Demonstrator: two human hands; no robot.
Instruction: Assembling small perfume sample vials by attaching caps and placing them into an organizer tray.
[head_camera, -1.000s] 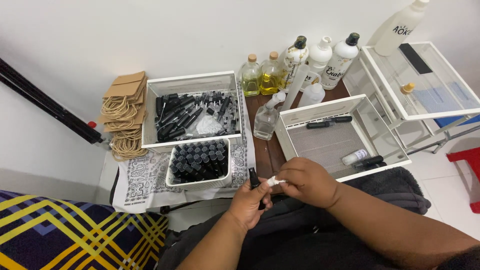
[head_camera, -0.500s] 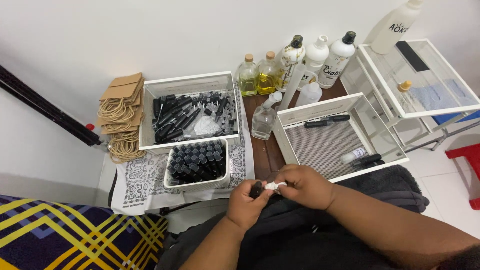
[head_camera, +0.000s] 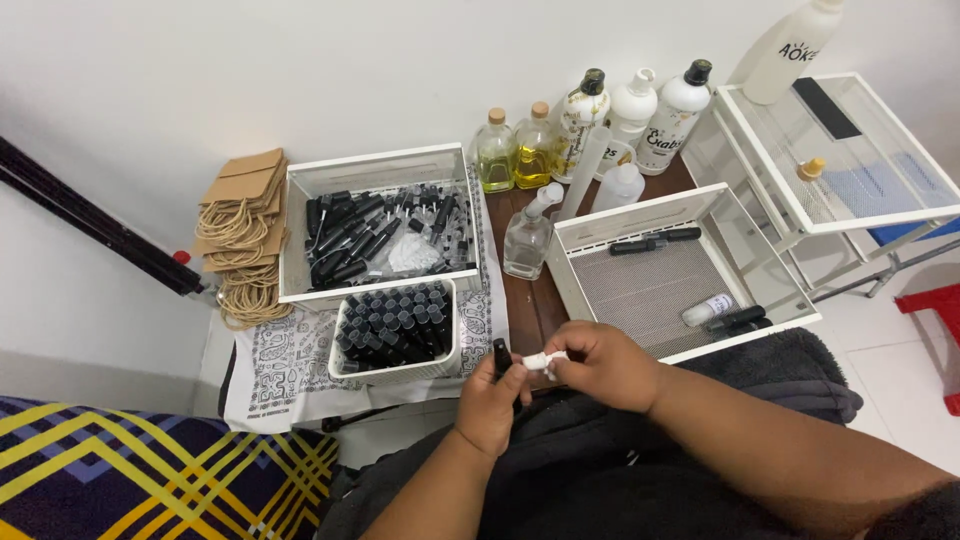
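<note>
My left hand (head_camera: 492, 405) grips a small black bottle (head_camera: 502, 357) upright just in front of the table edge. My right hand (head_camera: 600, 365) pinches a small white piece (head_camera: 538, 361) right beside the bottle's top. Both hands meet over my dark lap. Just beyond them a small white tray (head_camera: 400, 372) holds several black caps standing in rows. A larger white basket (head_camera: 300, 235) behind it is filled with loose black sprayer parts.
A white mesh basket (head_camera: 640, 290) at right holds a few small tubes. Several bottles, clear, yellow and white, stand against the wall (head_camera: 590, 115), with a clear spray bottle (head_camera: 528, 235) in front. Brown paper bags (head_camera: 240, 225) lie at left. A white rack (head_camera: 850, 170) stands right.
The black bottle has been raised upright in my left hand, and my right hand has brought the white piece closer to its top. Both hands stay in the same spot.
</note>
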